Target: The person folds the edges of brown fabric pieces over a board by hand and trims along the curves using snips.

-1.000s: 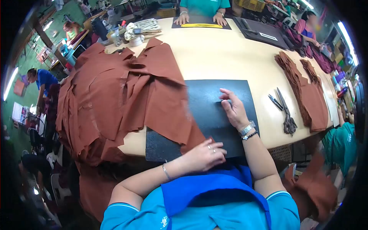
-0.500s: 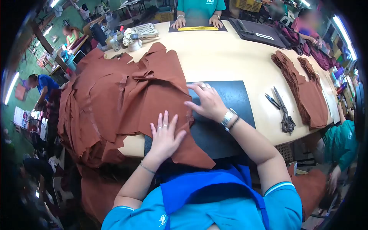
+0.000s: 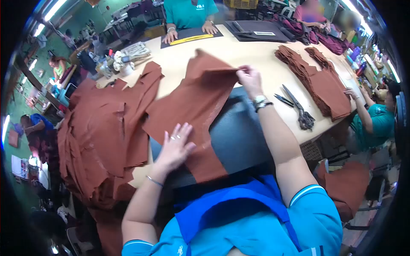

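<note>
A rust-brown fabric piece [image 3: 183, 100] lies partly over a black mat [image 3: 239, 132] in front of me. My right hand [image 3: 250, 79] pinches its far right edge and holds that part raised and folded, so the fabric slopes up toward the fingers. On the near left part of the same piece, my left hand [image 3: 176, 147] lies flat with fingers stretched out. Left of it spreads a large pile of brown fabric pieces [image 3: 96, 132], reaching over the table's front edge.
Large scissors [image 3: 301, 113] and small black snips [image 3: 284, 100] lie to the right, beside stacked brown pieces [image 3: 316, 83]. Across the table [image 3: 179, 59], a person's hands rest by a yellow ruler [image 3: 192, 39]. Another person [image 3: 373, 121] works at the right edge.
My right hand has gone farther away and up, lifting the fabric's far edge. The piece has come apart from the pile on the left. The camera view has shifted somewhat.
</note>
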The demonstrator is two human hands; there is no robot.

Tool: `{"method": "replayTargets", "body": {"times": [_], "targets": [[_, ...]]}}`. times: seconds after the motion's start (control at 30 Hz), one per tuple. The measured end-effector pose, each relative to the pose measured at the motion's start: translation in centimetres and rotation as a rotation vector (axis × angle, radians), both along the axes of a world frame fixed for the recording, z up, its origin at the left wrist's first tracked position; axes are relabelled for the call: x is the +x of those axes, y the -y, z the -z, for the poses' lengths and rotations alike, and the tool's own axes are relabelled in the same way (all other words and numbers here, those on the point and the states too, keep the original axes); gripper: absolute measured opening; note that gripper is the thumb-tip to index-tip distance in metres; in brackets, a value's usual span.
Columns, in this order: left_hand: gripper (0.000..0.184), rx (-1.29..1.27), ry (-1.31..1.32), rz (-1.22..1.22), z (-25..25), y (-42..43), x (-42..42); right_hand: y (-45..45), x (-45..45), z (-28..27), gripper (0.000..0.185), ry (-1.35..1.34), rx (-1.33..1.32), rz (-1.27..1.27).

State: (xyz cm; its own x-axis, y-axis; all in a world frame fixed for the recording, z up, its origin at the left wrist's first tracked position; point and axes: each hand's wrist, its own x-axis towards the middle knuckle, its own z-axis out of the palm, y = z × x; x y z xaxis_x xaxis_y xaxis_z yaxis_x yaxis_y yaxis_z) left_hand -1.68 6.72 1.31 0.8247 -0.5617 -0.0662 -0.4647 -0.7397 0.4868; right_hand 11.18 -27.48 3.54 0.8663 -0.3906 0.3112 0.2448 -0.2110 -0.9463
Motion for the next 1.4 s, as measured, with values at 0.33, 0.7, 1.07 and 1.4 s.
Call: {"method": "replayTargets", "body": {"times": [0.33,0.7,1.07,1.4], "targets": [[0.072,-0.035,0.594,-0.301,2.5,-1.3,7.3,12.3,-13.4,5.5,0.043,-0.335,-1.176,0.348],[0.037,-0.044,0.336,-0.471,0.8,-0.2,1.0,13.6,-15.1,6.3,0.019,-0.319,-1.283,0.257],[0.065,-1.776,-0.72,-0.669,1.1,4.8,-2.8,6.5,-14.5,4.2,0.04,-0.372,-0.242,0.064],[0.048,-1.333,-0.86,-0.46,1.7,4.6,2.7,-5.8,-14.3,2.1,0.035,-0.544,0.27,-0.703]]}}
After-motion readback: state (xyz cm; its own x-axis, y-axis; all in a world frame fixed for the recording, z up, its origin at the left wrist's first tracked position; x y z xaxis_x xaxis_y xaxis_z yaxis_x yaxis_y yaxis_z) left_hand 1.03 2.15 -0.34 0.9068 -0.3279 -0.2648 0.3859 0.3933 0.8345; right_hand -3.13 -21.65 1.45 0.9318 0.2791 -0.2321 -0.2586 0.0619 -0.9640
